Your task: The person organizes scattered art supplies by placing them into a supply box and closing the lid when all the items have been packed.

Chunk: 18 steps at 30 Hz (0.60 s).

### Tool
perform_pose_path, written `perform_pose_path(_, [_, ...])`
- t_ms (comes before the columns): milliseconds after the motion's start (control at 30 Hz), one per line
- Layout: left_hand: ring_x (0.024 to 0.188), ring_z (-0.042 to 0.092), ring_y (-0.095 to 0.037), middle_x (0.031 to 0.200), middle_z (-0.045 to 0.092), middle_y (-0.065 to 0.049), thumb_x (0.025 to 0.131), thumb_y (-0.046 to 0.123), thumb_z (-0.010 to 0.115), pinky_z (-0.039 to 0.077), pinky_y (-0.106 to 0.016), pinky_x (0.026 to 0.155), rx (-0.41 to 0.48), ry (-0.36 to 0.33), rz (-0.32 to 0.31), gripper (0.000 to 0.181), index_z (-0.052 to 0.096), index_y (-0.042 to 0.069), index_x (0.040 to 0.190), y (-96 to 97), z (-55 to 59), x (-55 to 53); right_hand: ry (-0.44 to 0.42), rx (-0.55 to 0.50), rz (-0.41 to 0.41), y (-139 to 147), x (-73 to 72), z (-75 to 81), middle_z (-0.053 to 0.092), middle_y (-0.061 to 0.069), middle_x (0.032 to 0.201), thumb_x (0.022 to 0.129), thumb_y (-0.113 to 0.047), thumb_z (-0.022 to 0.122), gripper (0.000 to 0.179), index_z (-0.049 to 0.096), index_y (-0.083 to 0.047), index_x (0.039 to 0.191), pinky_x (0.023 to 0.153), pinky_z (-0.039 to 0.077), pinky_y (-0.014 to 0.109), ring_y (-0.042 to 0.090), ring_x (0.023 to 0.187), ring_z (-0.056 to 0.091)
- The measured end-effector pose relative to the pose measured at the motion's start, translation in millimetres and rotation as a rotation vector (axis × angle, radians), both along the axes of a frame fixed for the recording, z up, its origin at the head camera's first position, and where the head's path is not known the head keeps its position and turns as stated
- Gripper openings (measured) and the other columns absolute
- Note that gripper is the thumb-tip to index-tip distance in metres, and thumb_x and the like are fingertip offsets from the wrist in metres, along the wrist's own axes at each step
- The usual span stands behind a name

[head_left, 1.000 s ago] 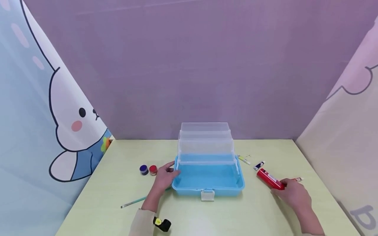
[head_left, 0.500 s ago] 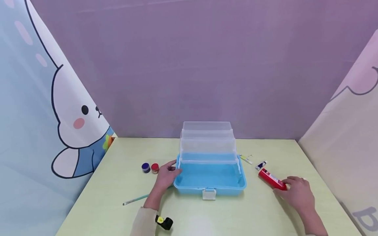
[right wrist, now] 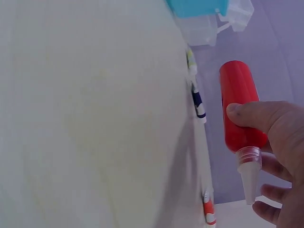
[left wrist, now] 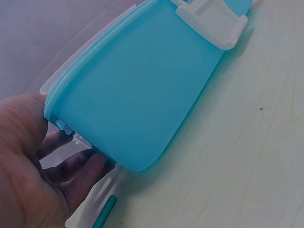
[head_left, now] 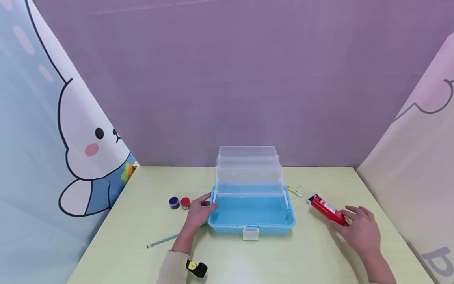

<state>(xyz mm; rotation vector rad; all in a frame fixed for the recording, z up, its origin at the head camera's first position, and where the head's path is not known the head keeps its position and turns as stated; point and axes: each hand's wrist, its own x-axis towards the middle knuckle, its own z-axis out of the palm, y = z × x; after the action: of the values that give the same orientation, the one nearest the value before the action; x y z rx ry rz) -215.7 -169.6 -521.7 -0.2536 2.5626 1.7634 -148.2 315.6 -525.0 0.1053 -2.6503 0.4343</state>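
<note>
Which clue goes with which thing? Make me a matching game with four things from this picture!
Things:
1. red bottle
2. blue box
3. paintbrush
4. red-lidded jar

Clues:
A. long and thin, lying flat on the table
B. beside the dark-blue-lidded jar
C. held in the right hand
D. standing open, with the left hand gripping its side

Right pairs: 1-C, 2-D, 3-A, 4-B
</note>
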Motion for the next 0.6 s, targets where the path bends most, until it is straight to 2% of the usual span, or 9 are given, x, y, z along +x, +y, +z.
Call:
perform_pose_path(167, [0.092, 0.057, -0.026, 0.104, 0.062, -0.01, 0.086, 0.025, 0.073, 0.054, -0.038, 0.078, -0.004, -0.002, -0.003, 0.053, 0.058, 0.012, 0.136, -0.3, -0.1, 0.0, 0.104, -0.021, 0.052, -4.5, -1.9, 10.7, 0.065, 0.027, 0.105, 0.058, -0.023, 0.088, 0.05, 0.072, 0.004, 0.097, 0.099, 0.032, 0.053, 0.044, 0.106, 0.051])
perform_pose_path(400, [0.092, 0.057, -0.026, 0.104, 0.062, -0.01, 0.086, 0.025, 0.074, 0.054, -0.039, 0.08, -0.002, 0.003, -0.01, 0.054, 0.058, 0.011, 0.136, -1.1, -0.5, 0.1, 0.135, -0.069, 0.074, -13.3, -2.2, 25.7, 0.064, 0.026, 0.107, 0.057, -0.023, 0.089, 0.051, 0.072, 0.004, 0.097, 0.099, 0.033, 0.056, 0.048, 0.109, 0.048])
perform_pose_path(600, [0.093, 0.057, -0.026, 0.106, 0.062, -0.01, 0.086, 0.028, 0.074, 0.054, -0.04, 0.081, -0.004, -0.003, -0.004, 0.056, 0.057, 0.011, 0.137, -1.0, -1.1, -1.3, 0.154, -0.088, 0.095, -22.3, -2.5, 40.9, 0.063, 0.025, 0.11, 0.057, -0.022, 0.089, 0.049, 0.073, 0.002, 0.097, 0.088, 0.037, 0.064, 0.05, 0.109, 0.047])
